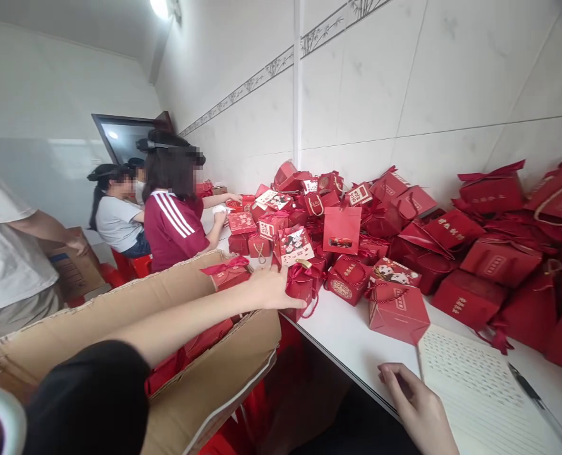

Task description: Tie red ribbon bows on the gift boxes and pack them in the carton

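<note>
My left hand [275,289] reaches across a cardboard box, its fingers and thumb around a dark red gift box [301,292] at the table edge. Part of that grip is hidden. It has a ribbon bow on top and a cord handle at its side. My right hand [420,404] rests at the table's front edge with loosely bent fingers and nothing in it. Beside it lies an open notebook [480,379] with handwritten marks. A larger red gift box [398,313] with a rope handle stands just beyond the right hand.
Red gift boxes [470,291] are heaped along the tiled wall. The open cardboard box [233,392] at my left holds more red boxes. A pen [537,398] lies on the notebook. A person in a maroon shirt [174,230] works farther along; another stands at left.
</note>
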`<move>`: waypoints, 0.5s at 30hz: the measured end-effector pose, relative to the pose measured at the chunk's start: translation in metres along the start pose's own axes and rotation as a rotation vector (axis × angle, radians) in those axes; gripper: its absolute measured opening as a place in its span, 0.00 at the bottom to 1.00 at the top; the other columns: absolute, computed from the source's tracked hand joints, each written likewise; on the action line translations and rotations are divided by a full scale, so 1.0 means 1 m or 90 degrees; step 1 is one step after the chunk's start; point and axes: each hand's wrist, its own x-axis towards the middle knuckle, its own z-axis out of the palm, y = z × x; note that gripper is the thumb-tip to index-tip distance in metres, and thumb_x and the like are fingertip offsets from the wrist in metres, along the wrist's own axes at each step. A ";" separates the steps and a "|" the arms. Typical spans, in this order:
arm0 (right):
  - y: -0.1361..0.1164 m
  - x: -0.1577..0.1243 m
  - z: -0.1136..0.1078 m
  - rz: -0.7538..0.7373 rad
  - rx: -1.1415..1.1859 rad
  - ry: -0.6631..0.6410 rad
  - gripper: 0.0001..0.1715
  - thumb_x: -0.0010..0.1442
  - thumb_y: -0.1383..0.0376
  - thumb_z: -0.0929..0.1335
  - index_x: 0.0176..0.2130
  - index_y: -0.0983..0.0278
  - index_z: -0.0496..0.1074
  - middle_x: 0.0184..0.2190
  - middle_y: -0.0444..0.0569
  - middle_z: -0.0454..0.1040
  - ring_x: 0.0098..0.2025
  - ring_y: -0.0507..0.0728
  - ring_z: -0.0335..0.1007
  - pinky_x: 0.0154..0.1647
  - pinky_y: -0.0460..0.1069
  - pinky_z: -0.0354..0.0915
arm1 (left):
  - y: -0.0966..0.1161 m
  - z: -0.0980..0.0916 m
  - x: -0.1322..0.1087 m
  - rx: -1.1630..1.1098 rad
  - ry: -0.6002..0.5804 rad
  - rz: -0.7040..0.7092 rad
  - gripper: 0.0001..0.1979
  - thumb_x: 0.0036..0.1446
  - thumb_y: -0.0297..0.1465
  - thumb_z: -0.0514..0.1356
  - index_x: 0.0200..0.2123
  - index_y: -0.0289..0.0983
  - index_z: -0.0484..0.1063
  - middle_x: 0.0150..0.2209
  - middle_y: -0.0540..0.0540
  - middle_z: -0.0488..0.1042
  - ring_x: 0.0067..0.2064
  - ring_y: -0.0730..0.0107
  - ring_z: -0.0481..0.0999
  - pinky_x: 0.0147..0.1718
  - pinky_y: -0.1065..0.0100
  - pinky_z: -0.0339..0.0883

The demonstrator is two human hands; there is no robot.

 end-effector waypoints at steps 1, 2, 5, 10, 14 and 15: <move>-0.001 0.000 -0.001 -0.003 0.009 0.001 0.27 0.53 0.42 0.60 0.28 0.60 0.71 0.26 0.46 0.75 0.28 0.57 0.72 0.29 0.45 0.68 | 0.010 0.012 0.013 -0.012 -0.018 -0.017 0.45 0.38 0.54 0.60 0.53 0.29 0.62 0.49 0.26 0.68 0.51 0.35 0.66 0.47 0.48 0.59; -0.001 0.000 -0.001 -0.007 0.019 0.003 0.27 0.53 0.43 0.60 0.27 0.60 0.71 0.26 0.46 0.75 0.29 0.57 0.72 0.29 0.44 0.68 | 0.017 0.022 0.024 -0.021 -0.028 -0.032 0.46 0.37 0.51 0.62 0.55 0.27 0.61 0.51 0.24 0.66 0.51 0.32 0.65 0.47 0.46 0.58; -0.003 -0.001 -0.002 -0.019 0.047 0.009 0.26 0.55 0.43 0.59 0.27 0.61 0.70 0.25 0.46 0.74 0.28 0.56 0.72 0.30 0.44 0.67 | 0.021 0.035 0.042 -0.055 -0.043 -0.062 0.44 0.36 0.42 0.65 0.56 0.26 0.60 0.52 0.21 0.63 0.50 0.27 0.66 0.45 0.42 0.58; -0.001 -0.001 0.000 -0.035 0.062 0.009 0.26 0.57 0.45 0.59 0.27 0.61 0.70 0.25 0.45 0.73 0.27 0.54 0.71 0.28 0.42 0.66 | -0.001 -0.004 0.036 -0.202 -0.032 -0.040 0.41 0.40 0.45 0.62 0.56 0.33 0.57 0.54 0.29 0.63 0.52 0.37 0.66 0.45 0.49 0.62; 0.008 0.000 -0.001 -0.036 0.054 -0.015 0.25 0.57 0.45 0.60 0.28 0.60 0.70 0.27 0.45 0.73 0.28 0.54 0.71 0.27 0.40 0.67 | -0.031 -0.045 0.018 -0.768 -0.134 -0.119 0.29 0.45 0.51 0.55 0.45 0.36 0.64 0.43 0.39 0.73 0.45 0.51 0.73 0.43 0.53 0.66; 0.011 0.001 -0.001 -0.034 0.051 -0.029 0.24 0.56 0.45 0.60 0.28 0.60 0.71 0.28 0.45 0.74 0.29 0.54 0.72 0.27 0.40 0.67 | -0.037 -0.050 0.012 -0.904 -0.149 -0.143 0.27 0.45 0.50 0.56 0.42 0.36 0.65 0.39 0.41 0.74 0.42 0.54 0.74 0.42 0.53 0.66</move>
